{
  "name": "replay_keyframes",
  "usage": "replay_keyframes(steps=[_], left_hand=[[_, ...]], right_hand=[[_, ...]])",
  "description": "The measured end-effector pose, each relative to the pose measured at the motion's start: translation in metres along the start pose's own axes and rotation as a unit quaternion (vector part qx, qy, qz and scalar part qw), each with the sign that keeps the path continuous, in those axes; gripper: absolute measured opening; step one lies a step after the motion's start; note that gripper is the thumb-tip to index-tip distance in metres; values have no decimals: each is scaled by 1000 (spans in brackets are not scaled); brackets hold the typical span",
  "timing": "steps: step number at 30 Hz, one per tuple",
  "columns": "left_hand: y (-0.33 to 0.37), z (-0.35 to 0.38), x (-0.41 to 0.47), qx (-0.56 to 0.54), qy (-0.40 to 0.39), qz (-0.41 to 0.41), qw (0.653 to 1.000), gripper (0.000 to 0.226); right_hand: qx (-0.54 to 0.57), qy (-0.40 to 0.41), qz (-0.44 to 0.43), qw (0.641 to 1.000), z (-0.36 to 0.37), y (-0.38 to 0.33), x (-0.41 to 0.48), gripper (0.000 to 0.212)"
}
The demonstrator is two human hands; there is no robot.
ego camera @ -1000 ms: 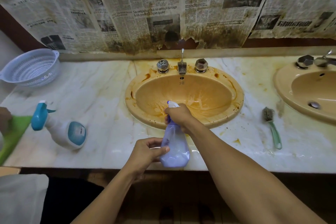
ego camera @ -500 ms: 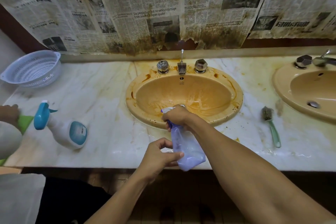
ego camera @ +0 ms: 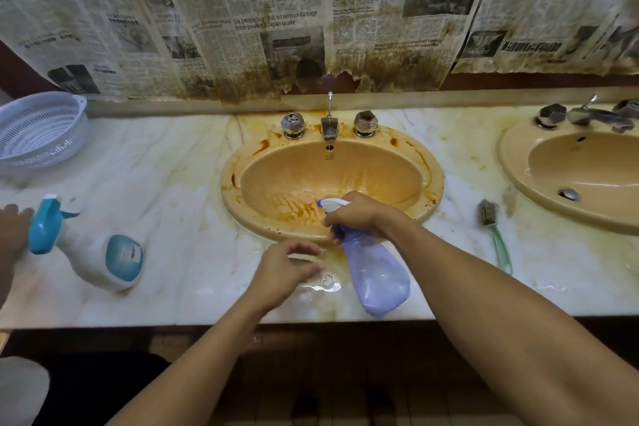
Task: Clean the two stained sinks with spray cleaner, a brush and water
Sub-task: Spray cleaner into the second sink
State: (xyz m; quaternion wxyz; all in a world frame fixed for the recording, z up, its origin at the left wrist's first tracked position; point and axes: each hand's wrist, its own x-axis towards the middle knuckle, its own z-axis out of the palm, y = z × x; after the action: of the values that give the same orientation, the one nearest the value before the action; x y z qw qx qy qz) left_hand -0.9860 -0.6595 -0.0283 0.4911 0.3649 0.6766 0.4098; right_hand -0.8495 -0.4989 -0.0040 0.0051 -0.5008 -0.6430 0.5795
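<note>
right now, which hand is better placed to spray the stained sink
Right. The right hand grips the purple spray bottle at its trigger, with the nozzle over the stained sink. The left hand hovers above the counter, fingers loosely curled, holding nothing.

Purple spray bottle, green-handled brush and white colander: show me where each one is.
purple spray bottle (ego camera: 378, 280): head view, on its translucent body.
green-handled brush (ego camera: 496, 239): head view, on the handle.
white colander (ego camera: 38, 130): head view, on its perforated inner wall.
</note>
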Motion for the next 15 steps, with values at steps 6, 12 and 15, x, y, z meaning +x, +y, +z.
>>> replay_keyframes(steps=[6,12,15], left_hand=[[-29,-74,43,173,244,36,954,33],[-55,-122,95,342,285,-125,886,58],[-63,-131,117,388,250,-190,867,65]], right_hand=[[-74,-37,-26,996,-25,-11,-8,31],[-134,2,12,991,-41,-21,-5,21],[-176,-25,16,984,-59,-24,6,29]])
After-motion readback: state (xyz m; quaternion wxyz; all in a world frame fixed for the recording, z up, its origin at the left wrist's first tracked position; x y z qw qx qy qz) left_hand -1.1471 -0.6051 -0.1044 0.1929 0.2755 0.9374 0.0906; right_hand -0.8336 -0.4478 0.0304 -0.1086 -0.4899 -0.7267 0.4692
